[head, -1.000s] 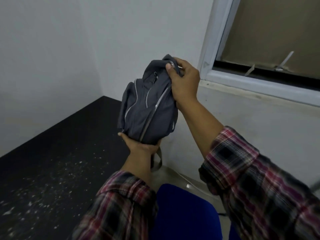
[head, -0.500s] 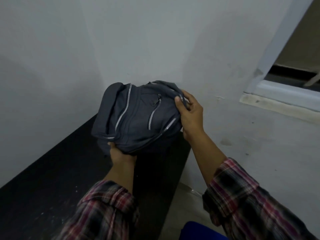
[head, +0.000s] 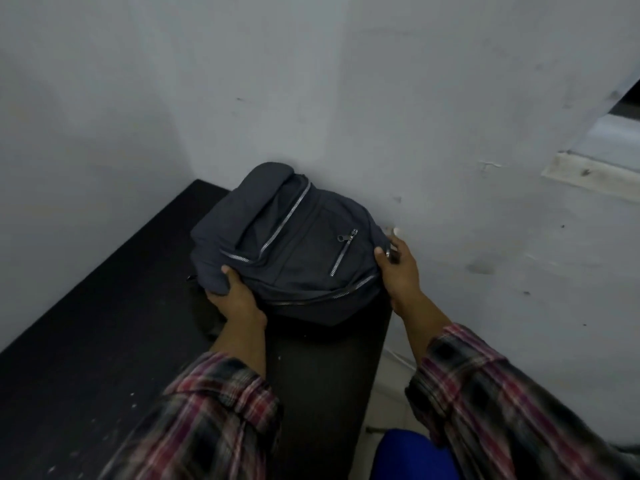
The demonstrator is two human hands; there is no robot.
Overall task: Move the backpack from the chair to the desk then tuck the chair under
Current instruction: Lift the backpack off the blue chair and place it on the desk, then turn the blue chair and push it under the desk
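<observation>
Backpack [head: 291, 247] flat on desk [head: 104, 323], near corner. My left hand [head: 232, 296] and right hand [head: 398, 268] grip its ends. Release gently, check it sits stable; chair [head: 412, 455] next.

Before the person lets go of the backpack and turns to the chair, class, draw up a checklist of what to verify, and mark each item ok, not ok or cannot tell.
1. Grey backpack lies on the black desk: ok, at the far end against the wall.
2. Backpack clear of the desk's right edge: cannot tell; it reaches close to that edge.
3. Left hand holds the near left corner: ok.
4. Right hand holds the right end: ok.
5. Zippers shut: cannot tell, partly folded over.
6. Blue chair within reach: ok, its seat shows beside the desk, not yet tucked under.
</observation>
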